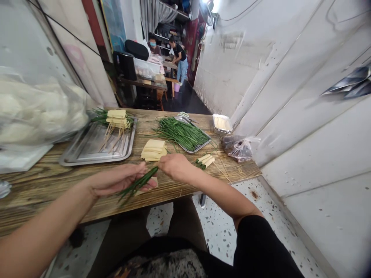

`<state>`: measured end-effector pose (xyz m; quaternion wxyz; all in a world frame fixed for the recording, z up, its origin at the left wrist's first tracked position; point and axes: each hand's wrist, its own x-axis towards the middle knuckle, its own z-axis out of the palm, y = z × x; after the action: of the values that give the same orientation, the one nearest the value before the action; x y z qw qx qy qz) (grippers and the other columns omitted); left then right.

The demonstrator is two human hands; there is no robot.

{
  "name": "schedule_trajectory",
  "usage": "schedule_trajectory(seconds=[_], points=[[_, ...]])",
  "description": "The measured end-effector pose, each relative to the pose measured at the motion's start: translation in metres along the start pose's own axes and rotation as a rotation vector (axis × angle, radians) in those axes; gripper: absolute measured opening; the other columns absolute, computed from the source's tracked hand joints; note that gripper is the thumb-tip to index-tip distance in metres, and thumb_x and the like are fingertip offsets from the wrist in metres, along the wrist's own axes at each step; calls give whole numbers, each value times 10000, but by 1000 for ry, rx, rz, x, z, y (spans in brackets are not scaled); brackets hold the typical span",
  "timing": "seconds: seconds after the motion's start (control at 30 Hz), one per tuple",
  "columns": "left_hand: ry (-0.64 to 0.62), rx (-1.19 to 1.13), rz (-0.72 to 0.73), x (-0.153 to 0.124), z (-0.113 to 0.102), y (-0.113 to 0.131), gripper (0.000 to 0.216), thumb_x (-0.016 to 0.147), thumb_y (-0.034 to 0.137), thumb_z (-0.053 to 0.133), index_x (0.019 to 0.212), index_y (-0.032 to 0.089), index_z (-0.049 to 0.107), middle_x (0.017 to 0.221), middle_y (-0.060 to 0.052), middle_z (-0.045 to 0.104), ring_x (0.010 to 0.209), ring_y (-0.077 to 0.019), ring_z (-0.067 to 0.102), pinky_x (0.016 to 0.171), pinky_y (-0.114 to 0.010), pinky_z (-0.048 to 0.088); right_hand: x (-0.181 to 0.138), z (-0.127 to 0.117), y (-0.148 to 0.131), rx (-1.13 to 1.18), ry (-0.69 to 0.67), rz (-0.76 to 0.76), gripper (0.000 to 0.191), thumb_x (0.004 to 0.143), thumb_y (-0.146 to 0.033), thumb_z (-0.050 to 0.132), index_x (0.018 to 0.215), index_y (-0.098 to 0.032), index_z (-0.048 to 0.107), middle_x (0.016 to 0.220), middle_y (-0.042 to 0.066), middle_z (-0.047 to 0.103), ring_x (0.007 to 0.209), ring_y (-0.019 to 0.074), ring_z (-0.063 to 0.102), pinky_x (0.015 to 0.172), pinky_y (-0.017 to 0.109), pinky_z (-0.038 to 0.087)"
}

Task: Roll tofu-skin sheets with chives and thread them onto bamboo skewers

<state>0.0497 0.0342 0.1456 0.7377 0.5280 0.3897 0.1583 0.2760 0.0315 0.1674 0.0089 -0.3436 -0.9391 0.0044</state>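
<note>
My left hand point(116, 179) holds a small bundle of green chives point(136, 186) lying on a pale tofu-skin sheet point(150, 184) over the wooden table point(52, 181). My right hand point(175, 166) pinches the far end of the same chive bundle. Just beyond the hands sits a stack of tofu-skin sheets point(154, 150). To the right of my right hand lie rolled pieces on a skewer point(207, 160).
A metal tray point(87, 148) at the left holds finished skewers point(117, 119). Another tray carries a heap of loose chives point(181, 133). A small foil container point(222, 124) and a plastic bag point(239, 148) sit near the right wall. A large bag point(34, 112) fills the left. Two people work far behind.
</note>
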Motion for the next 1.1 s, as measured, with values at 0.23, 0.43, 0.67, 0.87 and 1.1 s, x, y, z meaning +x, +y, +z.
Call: schedule_trajectory(seconds=[0.23,0.43,0.67,0.87,1.1], points=[[-34,-181,23,10,11,-11,454,667,571,935,767,157,776,794,-103,745,759,-224,688,763,-347,608,6,14,-8,-234,68,-294,307,1078,-120,437,944,-110,713,949,119,698,935,234,636,775,352,526],[96,-36,153,11,16,-15,535,680,670,890,629,180,678,633,-40,648,643,-172,586,657,-305,522,-10,50,0,-4,481,-50,344,1113,-189,393,1236,-111,705,942,103,702,893,205,617,820,335,543],[144,-132,140,7,27,-18,506,662,636,907,761,183,705,698,-32,672,695,-178,604,693,-318,540,-14,66,-9,1229,565,497,303,908,-480,736,900,-178,746,719,-21,618,617,108,530,601,241,470],[175,-97,124,5,29,-23,462,712,607,870,764,183,697,730,-42,673,706,-183,597,690,-321,531,3,47,-13,1843,382,664,529,605,-577,937,650,-188,583,565,-91,537,457,42,400,429,198,304],[276,-174,145,10,26,-29,502,654,598,915,806,165,708,729,-27,679,650,-146,577,632,-285,500,4,54,-15,1848,514,689,421,636,-488,931,669,-157,672,585,-42,649,459,58,539,447,191,443]])
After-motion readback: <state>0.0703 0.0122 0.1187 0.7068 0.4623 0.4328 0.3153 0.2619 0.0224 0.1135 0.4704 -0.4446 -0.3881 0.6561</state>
